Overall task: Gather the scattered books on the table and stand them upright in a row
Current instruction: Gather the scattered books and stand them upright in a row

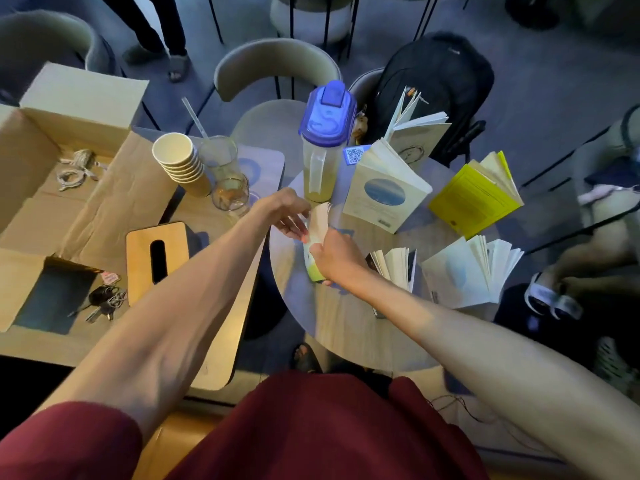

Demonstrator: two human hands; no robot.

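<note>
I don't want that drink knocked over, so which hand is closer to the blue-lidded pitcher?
Left. The left hand is right by the base of the pitcher, at the book top; the right hand grips the book lower down, nearer the person.

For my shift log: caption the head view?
Both hands steady a small book upright beside the pitcher.

QR code card (355, 154): a printed QR pattern, on a blue card at 12 o'clock on the round table (346, 327); no words legible.
Yellow book (472, 199): lines of print on its cover, at 2 o'clock; too small to read.
White book (382, 195): print under a blue oval; unreadable.
</note>
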